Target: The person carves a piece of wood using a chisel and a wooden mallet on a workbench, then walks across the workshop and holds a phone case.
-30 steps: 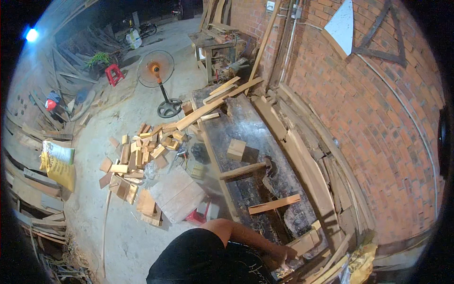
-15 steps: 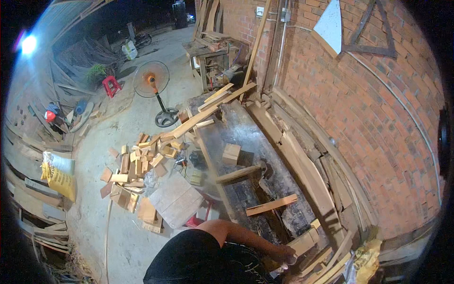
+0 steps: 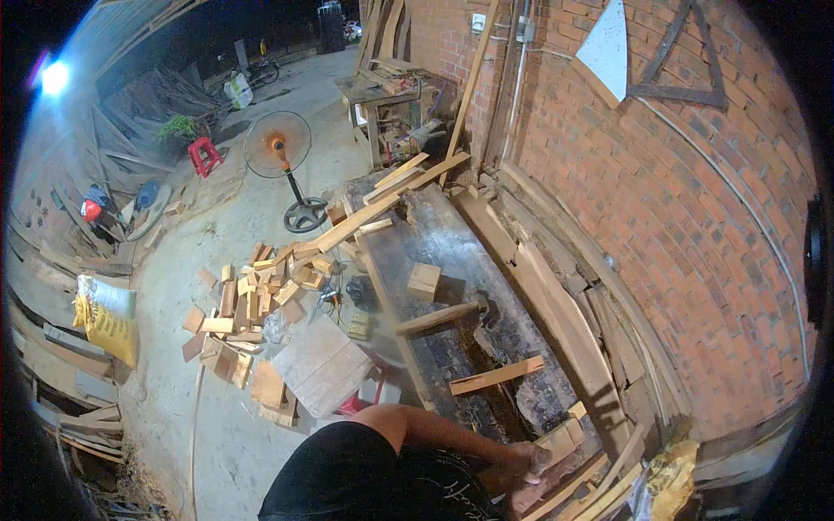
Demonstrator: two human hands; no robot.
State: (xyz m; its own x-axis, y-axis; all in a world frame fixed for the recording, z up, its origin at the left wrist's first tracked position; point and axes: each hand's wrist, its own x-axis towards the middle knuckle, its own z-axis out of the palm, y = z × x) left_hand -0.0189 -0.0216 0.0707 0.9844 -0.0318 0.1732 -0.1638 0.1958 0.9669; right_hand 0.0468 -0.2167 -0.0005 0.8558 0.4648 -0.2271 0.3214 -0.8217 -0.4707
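Observation:
My left arm reaches across to the lower right, and my left hand is closed on a light wooden board lying at the near end of the dark workbench. Just below it, part of my right hand shows at the picture's lower edge; its fingers are too hidden to read. A small wood offcut sits by the board's far end. Farther up the bench, a reddish wood strip lies across a dark gap, with a wooden bar and a square block beyond.
Left of the bench stands a red stool with a square board on top. Many wood offcuts are heaped on the floor, near a standing fan. Long planks line the brick wall. A yellow sack is at lower right.
My left hand has shifted slightly up and to the right along the board. More of my right hand shows below it. The bench pieces have stayed in place.

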